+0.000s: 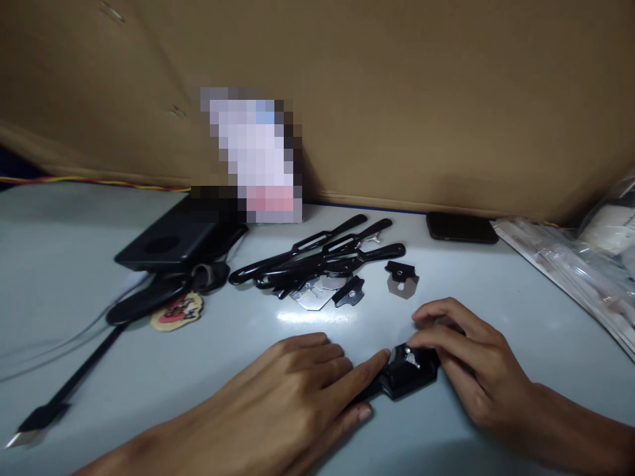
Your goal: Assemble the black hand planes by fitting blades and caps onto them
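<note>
A small black tool head [407, 377] with a silver wing screw on top lies on the pale table near the front. My right hand [466, 363] curls over it, fingertips pinched at the wing screw. My left hand [307, 390] lies over the tool's handle side, index finger stretched to the black part and thumb against its near edge. Behind them lies a pile of black handled frames [322, 258], with a loose black clamp [350, 292] and a metal blade under a black cap [401, 279].
A black box [169, 244] with cords and a tag [178, 311] sits at left, beside a long black tool [64, 396] with a metal tip. A dark phone [461, 228] lies by the cardboard wall [397, 99]. Plastic bags [575, 264] fill the right side.
</note>
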A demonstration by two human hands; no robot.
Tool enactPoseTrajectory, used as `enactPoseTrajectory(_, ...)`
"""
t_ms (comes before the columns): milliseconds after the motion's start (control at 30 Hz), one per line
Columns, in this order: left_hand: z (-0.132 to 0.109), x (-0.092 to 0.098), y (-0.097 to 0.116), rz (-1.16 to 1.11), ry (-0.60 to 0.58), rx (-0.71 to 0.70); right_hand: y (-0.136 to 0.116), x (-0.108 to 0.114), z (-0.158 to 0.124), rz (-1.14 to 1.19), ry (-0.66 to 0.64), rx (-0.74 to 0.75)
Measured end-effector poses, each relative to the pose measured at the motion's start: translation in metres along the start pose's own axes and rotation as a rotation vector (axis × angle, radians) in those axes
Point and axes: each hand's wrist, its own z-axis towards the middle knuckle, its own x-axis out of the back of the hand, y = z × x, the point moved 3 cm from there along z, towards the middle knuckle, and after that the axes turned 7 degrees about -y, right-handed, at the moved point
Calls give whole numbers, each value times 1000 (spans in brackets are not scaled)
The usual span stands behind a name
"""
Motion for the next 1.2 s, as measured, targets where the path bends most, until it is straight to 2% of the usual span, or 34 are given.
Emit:
enactPoseTrajectory(133,0,-1,0,29,-17,-10,-4,1,1,-3,-29,86)
enactPoseTrajectory(267,1,-1,1,48,-18,-12,-4,4,0,-54,33,9)
enactPoseTrajectory(400,1,0,1,31,-17,-17,-6,2,-1,-73,-33,110)
enactPoseTrajectory(567,0,0,0,38,-16,-17,-3,3,-2,-76,66,80)
enactPoseTrajectory(733,1,1,1,33,-24,-16,-8,3,0,-71,-25,146)
enactPoseTrajectory(867,1,0,1,43,-17,-13,-7,4,-1,-92,42,112)
enactPoseTrajectory(1200,0,-1,1,57,-18,-24,-2,1,-4,-130,88,111)
